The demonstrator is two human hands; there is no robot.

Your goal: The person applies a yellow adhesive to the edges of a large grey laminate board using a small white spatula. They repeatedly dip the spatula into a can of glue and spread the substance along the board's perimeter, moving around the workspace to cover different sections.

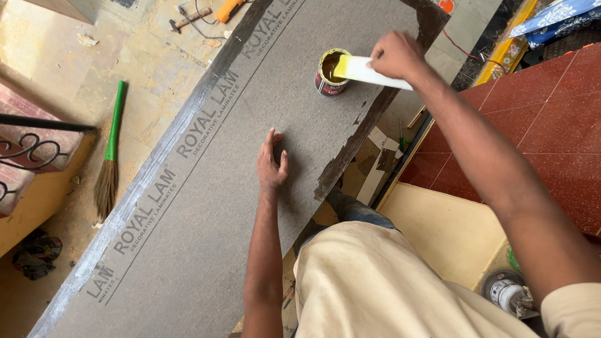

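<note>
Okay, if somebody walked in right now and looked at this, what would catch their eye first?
Probably the long grey laminate sheet running diagonally across the whole view, with the left hand pressed flat near its middle. Next, the right hand at the sheet's far end, holding a pale flat spreader whose tip dips into a small open can of brownish-yellow liquid. Off to the left, a green-handled broom lies on the dusty floor.

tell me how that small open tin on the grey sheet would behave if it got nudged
The small round tin would probably slide or tip rather than roll, since it stands upright on the flat grey laminate sheet. It is open with brownish liquid inside, so a tip would likely spill. The right hand holds a pale flat strip over its rim, which could lever it over.
</note>
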